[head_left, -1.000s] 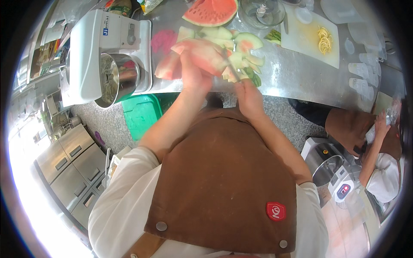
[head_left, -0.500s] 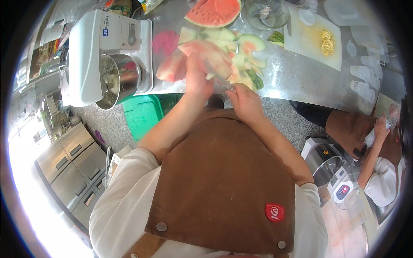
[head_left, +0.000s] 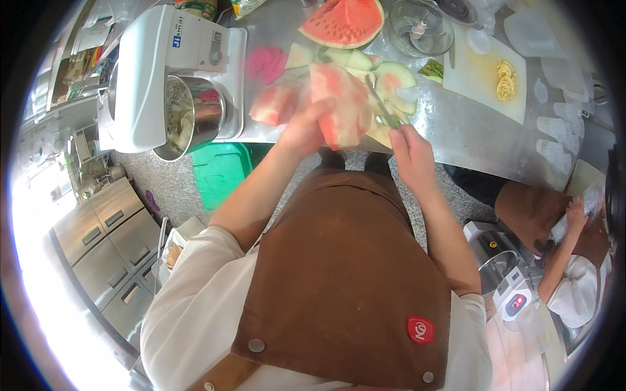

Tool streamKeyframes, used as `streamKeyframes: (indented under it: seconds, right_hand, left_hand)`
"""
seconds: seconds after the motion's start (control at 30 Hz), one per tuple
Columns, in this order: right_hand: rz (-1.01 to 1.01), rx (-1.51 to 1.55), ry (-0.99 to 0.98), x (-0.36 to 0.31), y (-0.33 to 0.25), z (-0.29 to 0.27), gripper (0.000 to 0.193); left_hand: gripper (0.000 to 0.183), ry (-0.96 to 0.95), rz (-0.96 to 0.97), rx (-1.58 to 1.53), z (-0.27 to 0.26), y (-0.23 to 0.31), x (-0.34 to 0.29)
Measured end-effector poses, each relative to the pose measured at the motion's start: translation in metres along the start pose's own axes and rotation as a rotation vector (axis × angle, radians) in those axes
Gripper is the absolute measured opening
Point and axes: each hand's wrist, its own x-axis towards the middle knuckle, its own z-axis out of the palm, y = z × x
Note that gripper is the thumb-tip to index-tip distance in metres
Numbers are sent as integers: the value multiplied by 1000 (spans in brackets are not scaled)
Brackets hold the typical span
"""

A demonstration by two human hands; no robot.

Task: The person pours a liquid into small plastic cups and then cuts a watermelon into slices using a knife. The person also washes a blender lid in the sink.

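Note:
My left hand (head_left: 305, 128) grips a large piece of peeled watermelon (head_left: 340, 109), pale and pink, tilted up over the front edge of the steel table. A knife (head_left: 382, 104) is in my closed right hand (head_left: 413, 153), its slightly blurred blade pointing away from me, just right of the piece. Another pink watermelon chunk (head_left: 275, 104) lies to the left of it. Behind and to the right are several cut rinds (head_left: 396, 79), pale green and white. Farther back rests a big red watermelon wedge (head_left: 343, 23) with seeds.
A white stand mixer (head_left: 140, 81) with a steel bowl (head_left: 207, 111) stands left, beside a pink cloth (head_left: 266, 64). At right are a glass bowl (head_left: 420, 39), a white cutting board (head_left: 486, 81) with lemon slices, and plastic cups (head_left: 554, 133). A co-worker (head_left: 574, 260) is at far right.
The watermelon piece has been turned from lying across to more upright, nearer the table edge. My right hand and the knife have moved right, away from it; the view has shifted slightly.

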Motion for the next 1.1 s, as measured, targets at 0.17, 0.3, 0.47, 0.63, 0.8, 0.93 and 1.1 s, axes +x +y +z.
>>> streamKeyframes:
  seconds: [0.17,0.3,0.47,0.63,0.8,0.93,1.1]
  right_hand:
    - [-291,-221,-83,20,-24,-1,32]
    - [-320,-328,-116,31,-23,2,30]
    - [-246,-404,-48,25,-11,15,32]
    - [196,-271,25,39,25,1,46]
    - [526,-76,-72,38,51,-23,55]
    - [396,-120,-29,43,65,-46,50]
    - [250,-191,-11,69,64,-87,38]
  left_hand:
    - [66,-177,57,218,26,7,-9]
    - [68,-246,-41,248,20,6,-17]
    - [76,-199,-106,194,20,5,-29]
    - [81,-233,-160,140,14,9,-35]
    - [69,-55,-225,-47,-7,4,-24]
    - [71,-158,-97,-85,16,22,5]
    - [74,-157,-199,-100,25,20,36]
